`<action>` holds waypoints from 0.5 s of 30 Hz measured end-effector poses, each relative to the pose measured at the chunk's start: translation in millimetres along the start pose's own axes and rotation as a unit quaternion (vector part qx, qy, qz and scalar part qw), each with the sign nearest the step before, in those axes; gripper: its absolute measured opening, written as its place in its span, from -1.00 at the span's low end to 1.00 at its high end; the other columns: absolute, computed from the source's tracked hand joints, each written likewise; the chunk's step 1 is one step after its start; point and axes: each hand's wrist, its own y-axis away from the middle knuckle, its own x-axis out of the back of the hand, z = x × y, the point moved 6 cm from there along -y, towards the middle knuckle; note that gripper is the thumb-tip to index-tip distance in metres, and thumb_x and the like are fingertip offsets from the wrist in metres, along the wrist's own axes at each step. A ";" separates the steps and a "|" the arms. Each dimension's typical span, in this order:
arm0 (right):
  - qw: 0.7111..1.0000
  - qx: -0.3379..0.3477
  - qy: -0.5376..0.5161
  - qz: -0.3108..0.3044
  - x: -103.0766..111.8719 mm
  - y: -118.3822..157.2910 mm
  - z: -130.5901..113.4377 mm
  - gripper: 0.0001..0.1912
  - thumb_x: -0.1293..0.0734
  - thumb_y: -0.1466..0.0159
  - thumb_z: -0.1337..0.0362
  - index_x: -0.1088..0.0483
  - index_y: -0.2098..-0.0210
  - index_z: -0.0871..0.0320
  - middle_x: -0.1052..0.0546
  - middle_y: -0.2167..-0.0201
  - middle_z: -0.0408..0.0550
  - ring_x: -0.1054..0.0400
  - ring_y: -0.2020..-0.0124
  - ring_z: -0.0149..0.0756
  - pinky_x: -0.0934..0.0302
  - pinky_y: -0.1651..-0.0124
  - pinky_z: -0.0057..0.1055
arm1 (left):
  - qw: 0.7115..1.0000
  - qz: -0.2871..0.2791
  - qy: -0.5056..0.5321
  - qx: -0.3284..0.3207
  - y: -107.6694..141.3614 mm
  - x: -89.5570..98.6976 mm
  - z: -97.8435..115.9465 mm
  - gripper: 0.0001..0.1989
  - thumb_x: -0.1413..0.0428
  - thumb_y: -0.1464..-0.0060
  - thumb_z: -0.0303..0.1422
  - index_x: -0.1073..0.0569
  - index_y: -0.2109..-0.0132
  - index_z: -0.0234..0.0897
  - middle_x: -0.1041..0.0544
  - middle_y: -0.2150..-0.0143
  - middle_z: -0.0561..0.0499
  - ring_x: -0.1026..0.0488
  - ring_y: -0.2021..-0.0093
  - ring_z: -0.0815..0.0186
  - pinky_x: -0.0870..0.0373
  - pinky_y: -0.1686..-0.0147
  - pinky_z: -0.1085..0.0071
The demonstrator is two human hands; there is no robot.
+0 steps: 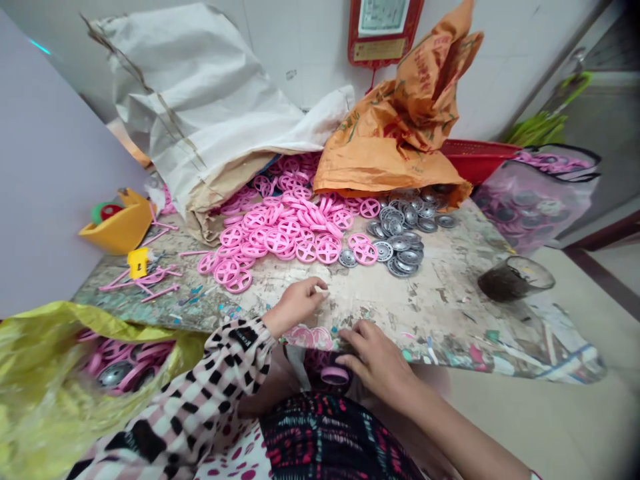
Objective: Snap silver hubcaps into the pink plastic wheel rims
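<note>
Left hand loosely open, empty, on bench; right hand curled at bench edge, grip unclear. Yellow bag holds pink wheels and metal discs; glass jar holds dark matter.

Small parts workshop: stained workbench ahead of L hand, w/ heaps of pink plastic wheels & grey metal discs.

Left sleeve: long, white fabric with black diamond-and-check pattern, small black label patch on the cuff just behind the left hand. Right forearm bare, no sleeve in view behind the right hand. Below the grip, black patterned top with red and teal flecks; beside it, white cloth with pink-red polka dots.
</note>
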 end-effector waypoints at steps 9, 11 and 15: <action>0.978 -0.005 0.143 0.149 47.0 -83.7 69.0 -0.71 -0.15 -0.35 0.25 -0.44 0.08 0.18 -0.45 0.13 0.07 -0.22 0.11 -0.12 -0.08 0.02 -0.23 | 0.955 0.199 -0.213 -0.061 -71.6 17.4 14.5 -0.54 -0.04 -0.11 -0.38 -0.28 -0.17 -0.23 -0.30 -0.09 -0.17 -0.39 0.04 0.17 -0.32 0.08 0.30; 0.974 0.000 0.177 0.142 49.7 -105.4 69.9 -0.71 -0.15 -0.35 0.28 -0.43 0.05 0.15 -0.45 0.06 0.06 -0.21 0.09 -0.11 -0.04 0.02 -0.22 | 0.953 0.179 -0.237 -0.056 -81.4 12.8 15.5 -0.47 -0.08 -0.09 -0.34 -0.22 -0.21 -0.20 -0.26 -0.12 -0.17 -0.40 0.06 0.16 -0.33 0.10 0.30; 0.966 -0.009 0.236 0.107 40.9 -137.4 66.5 -0.69 -0.17 -0.34 0.29 -0.39 -0.02 0.12 -0.41 -0.06 0.05 -0.17 0.07 -0.05 -0.01 0.09 -0.21 | 0.951 0.150 -0.267 -0.040 -93.1 9.1 15.7 -0.39 -0.14 -0.04 -0.28 -0.19 -0.23 -0.20 -0.27 -0.06 -0.19 -0.43 0.10 0.11 -0.34 0.15 0.26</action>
